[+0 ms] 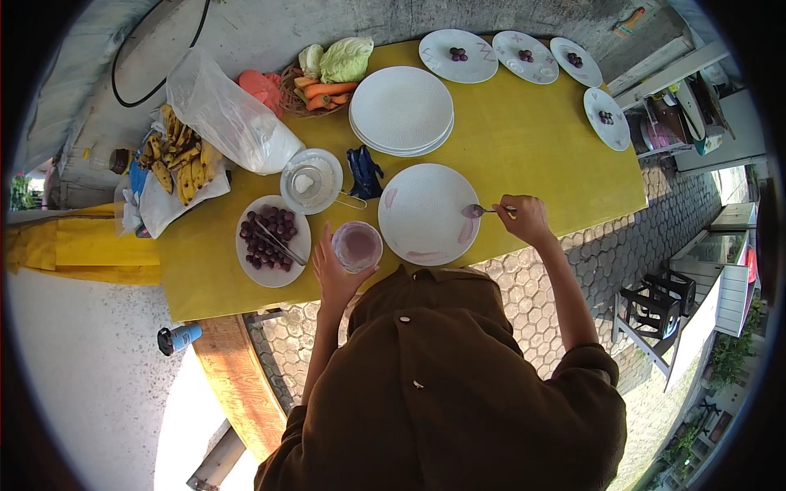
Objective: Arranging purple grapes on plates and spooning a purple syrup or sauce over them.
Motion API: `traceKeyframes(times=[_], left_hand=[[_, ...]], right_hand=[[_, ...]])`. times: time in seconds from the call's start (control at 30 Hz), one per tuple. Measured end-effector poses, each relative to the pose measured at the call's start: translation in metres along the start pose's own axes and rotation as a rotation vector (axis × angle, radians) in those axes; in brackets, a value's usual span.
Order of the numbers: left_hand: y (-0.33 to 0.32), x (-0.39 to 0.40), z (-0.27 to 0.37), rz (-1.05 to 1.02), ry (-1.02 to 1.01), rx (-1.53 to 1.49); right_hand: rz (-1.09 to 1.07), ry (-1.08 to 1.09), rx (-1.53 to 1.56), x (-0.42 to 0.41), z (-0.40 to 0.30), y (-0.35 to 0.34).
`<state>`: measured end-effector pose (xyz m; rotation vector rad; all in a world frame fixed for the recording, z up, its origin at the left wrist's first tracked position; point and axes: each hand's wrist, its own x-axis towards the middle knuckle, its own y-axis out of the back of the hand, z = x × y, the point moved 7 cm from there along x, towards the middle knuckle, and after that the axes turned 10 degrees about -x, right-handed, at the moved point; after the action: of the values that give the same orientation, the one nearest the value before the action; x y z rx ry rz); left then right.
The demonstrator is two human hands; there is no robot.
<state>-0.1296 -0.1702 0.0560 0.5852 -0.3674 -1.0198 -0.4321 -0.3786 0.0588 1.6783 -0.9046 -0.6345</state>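
Observation:
My left hand (339, 274) is wrapped around a glass (357, 247) of pale purple sauce near the table's front edge. In my right hand (525, 218) is a metal spoon (476, 211), its bowl over the right rim of a white textured plate (424, 208). Purple smears mark that plate at the left, bottom and right. Left of the glass, a white plate (250, 275) holds many dark red grapes (268, 227) with metal tongs (279, 243) lying across them. A bowl (331, 161) behind the glass contains white powder and a small strainer (307, 181).
Stacked white plates (402, 107) stand at the back. Several plates (459, 70) with small grape clusters line the far right edge. A dark blue cloth-like item (364, 173), a plastic bag (224, 113), bananas (184, 162) and a vegetable basket (293, 98) occupy the yellow table (528, 147).

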Motion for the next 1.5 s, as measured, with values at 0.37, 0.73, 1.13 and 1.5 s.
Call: traceKeyframes(times=[0.37, 0.73, 1.13, 1.5], left_hand=[[0.001, -0.002, 0.001, 0.023, 0.001, -0.006], [0.002, -0.005, 0.003, 0.061, -0.009, -0.025], [-0.001, -0.010, 0.006, 0.125, 0.158, 0.208], [0.004, -0.011, -0.003, 0.047, 0.003, 0.153]], right_hand=[[0.126, 0.023, 0.293, 0.036, -0.057, -0.005], [0.107, 0.622, 0.194, 0.012, -0.210, -0.060], [-0.272, 0.617, 0.040, -0.006, -0.226, -0.087], [-0.278, 0.518, 0.112, -0.001, -0.222, -0.080]])
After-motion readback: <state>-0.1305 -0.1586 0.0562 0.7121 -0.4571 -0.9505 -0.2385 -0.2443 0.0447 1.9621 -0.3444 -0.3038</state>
